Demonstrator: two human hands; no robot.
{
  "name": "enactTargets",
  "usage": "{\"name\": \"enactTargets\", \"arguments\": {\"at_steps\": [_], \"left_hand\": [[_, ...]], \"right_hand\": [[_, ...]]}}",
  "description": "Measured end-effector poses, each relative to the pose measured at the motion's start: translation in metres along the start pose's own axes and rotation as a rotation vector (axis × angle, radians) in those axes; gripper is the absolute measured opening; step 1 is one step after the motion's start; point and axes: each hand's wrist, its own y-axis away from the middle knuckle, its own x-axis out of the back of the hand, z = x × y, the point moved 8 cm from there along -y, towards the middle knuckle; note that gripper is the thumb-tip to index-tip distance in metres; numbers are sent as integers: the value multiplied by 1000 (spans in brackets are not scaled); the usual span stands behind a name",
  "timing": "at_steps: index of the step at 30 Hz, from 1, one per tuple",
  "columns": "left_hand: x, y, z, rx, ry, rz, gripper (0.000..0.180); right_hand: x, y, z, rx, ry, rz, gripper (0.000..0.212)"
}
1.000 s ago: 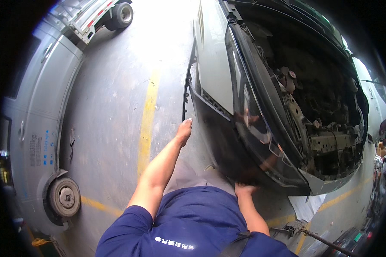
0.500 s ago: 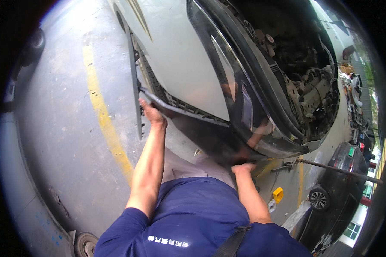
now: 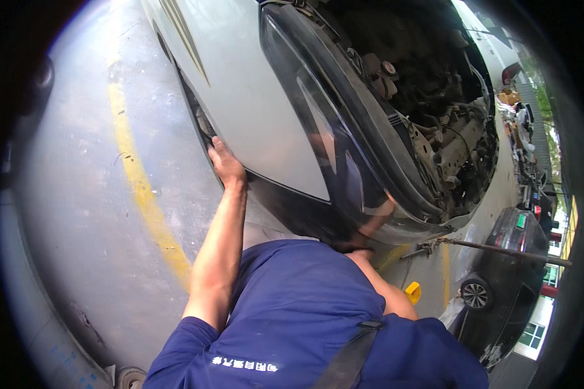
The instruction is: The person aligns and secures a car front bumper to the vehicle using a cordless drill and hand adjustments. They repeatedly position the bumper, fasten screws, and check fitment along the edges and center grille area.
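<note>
A black car bumper (image 3: 285, 206) lies along the lower edge of the pale silver fender (image 3: 253, 110), with only a thin seam between them. My left hand (image 3: 227, 163) is closed around the bumper's end by the wheel arch, thumb up against the bodywork. Under the bumper's far end on the right, my right hand (image 3: 360, 253) supports its lower edge; the fingers are mostly hidden. Between bumper and hood edge sits a dark lamp (image 3: 344, 152), which mirrors an arm. The wheel behind the arch is largely covered.
The stripped engine bay (image 3: 435, 123) gapes at upper right. A metal rod on a stand (image 3: 499, 249) reaches across the right. A yellow object (image 3: 413, 292) is by my right arm, and a dark car (image 3: 499, 292) stands beyond. A yellow floor line (image 3: 139, 175) runs at left.
The bumper has come up against the fender, and the gap above it has closed. My left hand has risen slightly with it. The dark strip hanging beside the wheel arch no longer sticks out.
</note>
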Motion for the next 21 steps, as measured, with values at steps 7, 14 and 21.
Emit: {"name": "enactTargets", "arguments": {"at_steps": [7,14,21], "left_hand": [[6,16,8,-102,-167,91,53],[0,21,28,-50,-261,65,34],[-5,23,48,-121,-523,39,40]], "right_hand": [[7,-9,8,-16,-40,6,61],[75,-27,-38,269,303,281,58],[89,0,-145,804,150,907,46]]}}
